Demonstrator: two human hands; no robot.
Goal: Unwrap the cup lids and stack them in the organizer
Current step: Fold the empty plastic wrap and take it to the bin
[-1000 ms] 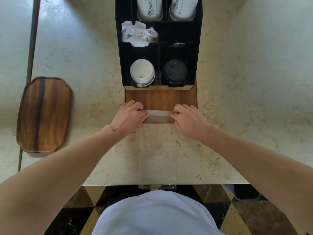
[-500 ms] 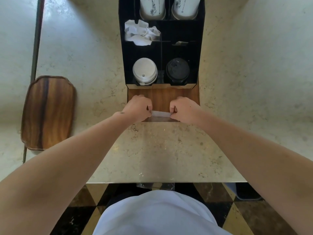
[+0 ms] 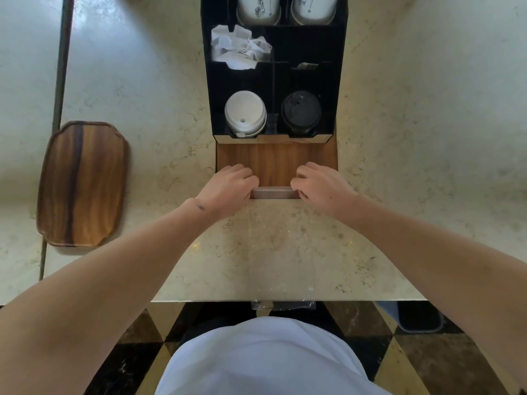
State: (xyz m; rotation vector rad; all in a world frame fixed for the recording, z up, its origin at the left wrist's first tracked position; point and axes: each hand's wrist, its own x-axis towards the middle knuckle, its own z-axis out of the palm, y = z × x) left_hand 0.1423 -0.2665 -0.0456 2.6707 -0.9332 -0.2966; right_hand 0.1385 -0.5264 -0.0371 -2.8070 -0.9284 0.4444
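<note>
Counter: pale marble, bearing all items below.

Organizer: black, compartmented, standing at the far middle of the counter, with a wooden front panel facing the person.

Tray: wooden, at the left, well apart from the organizer.

Cups: two white stacks in the rear compartments.

Paper: white, crumpled, in the middle left compartment.

White lids: stacked in the front left compartment.

Black lids: stacked in the front right compartment.

Left hand: fingers curled, gripping the left end of the strip.

Right hand: fingers curled, gripping the right end of the strip.

Strip: pale, flat, narrow, held level between the two hands at the foot of the panel; only its middle shows, both ends hidden under the fingers. Whether it is wrapper or wrapped lids cannot be told.
</note>
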